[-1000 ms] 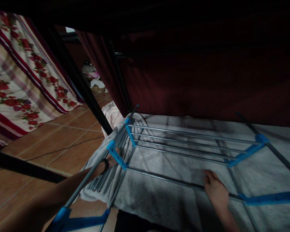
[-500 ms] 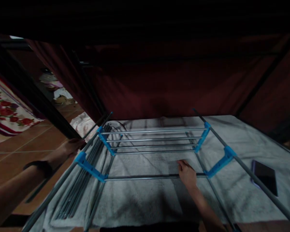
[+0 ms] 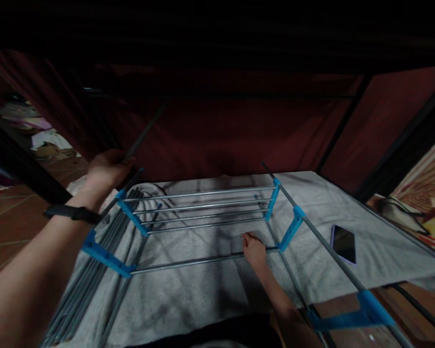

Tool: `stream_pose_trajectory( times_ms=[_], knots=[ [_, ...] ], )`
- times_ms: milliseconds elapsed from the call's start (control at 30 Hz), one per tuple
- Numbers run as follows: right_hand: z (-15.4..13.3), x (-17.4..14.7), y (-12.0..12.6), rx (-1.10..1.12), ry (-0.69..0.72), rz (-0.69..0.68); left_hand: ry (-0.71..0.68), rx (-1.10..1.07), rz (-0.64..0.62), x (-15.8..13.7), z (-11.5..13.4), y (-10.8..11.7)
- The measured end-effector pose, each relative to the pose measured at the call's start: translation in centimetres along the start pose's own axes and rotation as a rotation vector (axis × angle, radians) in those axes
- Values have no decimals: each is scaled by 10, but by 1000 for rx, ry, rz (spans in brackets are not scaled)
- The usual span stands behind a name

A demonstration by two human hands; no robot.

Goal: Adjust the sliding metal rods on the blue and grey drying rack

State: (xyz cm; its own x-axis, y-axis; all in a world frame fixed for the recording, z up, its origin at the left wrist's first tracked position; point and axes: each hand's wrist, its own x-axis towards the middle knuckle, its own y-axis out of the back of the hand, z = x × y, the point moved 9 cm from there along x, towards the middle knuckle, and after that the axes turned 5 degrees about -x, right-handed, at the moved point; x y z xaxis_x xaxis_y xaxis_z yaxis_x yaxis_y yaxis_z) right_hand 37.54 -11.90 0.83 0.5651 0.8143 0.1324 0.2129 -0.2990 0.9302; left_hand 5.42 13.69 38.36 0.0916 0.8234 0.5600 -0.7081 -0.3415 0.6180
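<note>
My left hand [image 3: 108,169] is raised at the left, closed around a thin grey metal rod [image 3: 147,128] that slants up to the right. Below it stands a partly assembled rack frame of grey tubes with blue plastic brackets [image 3: 107,258]. Several thin crossbars [image 3: 203,205] span its far part. My right hand [image 3: 254,249] lies over the nearer crossbar [image 3: 188,263], close to its right-hand blue bracket [image 3: 290,232]. Its fingers are pinched together just past the bar; what is between them, if anything, is too small to make out.
Several loose grey rods [image 3: 90,275] lie along the left on a pale grey cloth [image 3: 199,295]. A phone [image 3: 344,244] rests on the cloth at the right. Dark red curtains [image 3: 210,130] hang behind. Tiled floor [image 3: 7,217] shows at the left.
My left hand has lifted the rod and swung it up and forward. My right hand stays at the near crossbar. The view has turned to the right.
</note>
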Motion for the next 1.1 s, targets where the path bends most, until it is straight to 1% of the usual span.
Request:
stream_pose_trajectory(
  times_ms=[67, 100, 167, 200, 267, 367, 433, 533, 633, 700, 733, 800, 867, 967, 1033, 1100],
  knots=[
    [1, 0, -1, 5, -9, -9, 41, -4, -71, -11, 3, -13],
    [1, 1, -1, 7, -11, -10, 30, -14, -84, -20, 8, -18],
    [2, 1, -1, 9, -11, -7, -41, -52, -75, -46, 19, -24],
    [2, 1, -1, 9, -10, -7, -70, -87, -57, -62, 22, -26],
    [3, 1, -2, 10, -9, -11, -131, -184, -82, -97, 22, -37],
    [5, 2, -4, 21, -17, -19, -151, -252, -138, -152, 1, -58],
    [8, 3, -6, 43, -28, -26, -175, -249, -216, -187, -15, -76],
    [12, 4, -6, 139, -24, -5, -271, -241, -265, -231, -33, -93],
    [16, 5, -1, 325, 36, 71, -350, -194, -313, -265, -51, -105],
    [25, 2, 5, 479, 37, 137, -369, -159, -341, -281, -65, -111],
    [31, 0, 7, 558, 8, 166, -369, -140, -359, -288, -73, -114],
    [46, -6, 8, 730, -104, 193, -363, -95, -406, -300, -85, -121],
    [56, -15, 1, 946, -233, 143, -368, -42, -473, -311, -94, -130],
    [58, -30, -11, 1291, -377, 34, -388, 21, -573, -326, -97, -145],
    [56, -37, -14, 1428, -431, -20, -383, 35, -633, -334, -98, -153],
    [56, -43, -19, 1472, -490, -80, -369, 37, -692, -342, -98, -160]
  ],
)
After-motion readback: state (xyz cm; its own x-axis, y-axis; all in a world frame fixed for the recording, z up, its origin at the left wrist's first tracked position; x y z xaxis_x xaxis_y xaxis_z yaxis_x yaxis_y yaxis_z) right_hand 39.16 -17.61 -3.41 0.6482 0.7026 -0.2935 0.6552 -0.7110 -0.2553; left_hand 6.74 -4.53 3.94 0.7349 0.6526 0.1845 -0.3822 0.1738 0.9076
